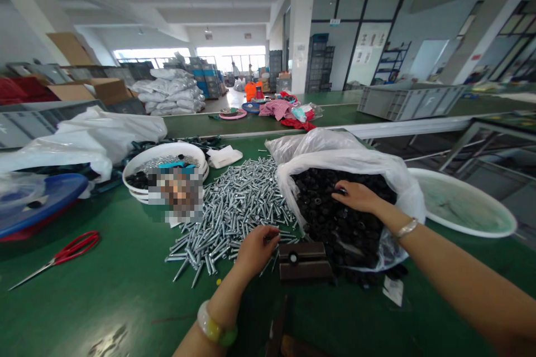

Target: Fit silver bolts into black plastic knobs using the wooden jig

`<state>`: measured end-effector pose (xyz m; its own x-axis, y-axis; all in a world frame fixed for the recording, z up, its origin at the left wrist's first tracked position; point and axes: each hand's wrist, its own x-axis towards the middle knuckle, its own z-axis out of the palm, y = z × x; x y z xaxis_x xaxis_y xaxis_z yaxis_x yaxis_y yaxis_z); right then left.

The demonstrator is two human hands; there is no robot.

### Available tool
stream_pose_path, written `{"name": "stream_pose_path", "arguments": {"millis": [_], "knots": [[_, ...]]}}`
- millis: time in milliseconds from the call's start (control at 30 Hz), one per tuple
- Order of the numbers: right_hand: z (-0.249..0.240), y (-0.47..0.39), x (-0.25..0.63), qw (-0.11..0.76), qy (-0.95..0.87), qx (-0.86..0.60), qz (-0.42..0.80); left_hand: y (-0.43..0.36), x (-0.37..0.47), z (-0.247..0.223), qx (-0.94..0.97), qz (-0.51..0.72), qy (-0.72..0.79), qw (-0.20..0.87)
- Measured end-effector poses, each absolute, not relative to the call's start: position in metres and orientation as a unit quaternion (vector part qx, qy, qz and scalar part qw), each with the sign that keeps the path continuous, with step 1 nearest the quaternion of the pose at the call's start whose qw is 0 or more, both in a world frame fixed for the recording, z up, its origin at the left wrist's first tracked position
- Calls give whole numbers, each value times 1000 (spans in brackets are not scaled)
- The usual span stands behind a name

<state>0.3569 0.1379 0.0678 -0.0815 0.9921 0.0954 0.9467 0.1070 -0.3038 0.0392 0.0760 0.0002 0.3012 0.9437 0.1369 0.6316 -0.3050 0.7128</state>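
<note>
At the near edge, partly cut off, lay a dark tool [278,328], too dim to make out well. Beyond it sat a brown block [310,273] with a round piece [293,257] set in the groove across its top. The left hand [255,251] was just left of the block, over the near right fringe of the bolts [234,195]; its fingers were curled, the gap to the thumb narrow, and whether they held a bolt could not be told. Off to the left, red-handled scissors [79,244] lay on the green table [138,290].

The bolts spread in a loose heap up to the bag [349,162], which stood open and full of black parts [322,206]. The right hand [359,197] reached into it from the right, fingertips and thumb close together at a black part; whether they gripped it or only touched it could not be told.

Left of the heap stood a white bowl [138,159], partly hidden by a blurred patch; right of the bag lay a white tray [464,201]. Farther back were cloths [276,110], a grey crate [408,101] and piled sacks [170,92].
</note>
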Motion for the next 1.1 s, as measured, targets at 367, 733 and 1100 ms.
{"name": "stream_pose_path", "arguments": {"millis": [367,733,1100], "knots": [[77,114,296,216,-723,-592,283,69,49,15,688,381,471,400],[69,99,191,266,-671,-518,459,73,34,-4,497,489,472,539],[73,88,183,327,-707,-478,405,68,39,2,488,505,419,576]]}}
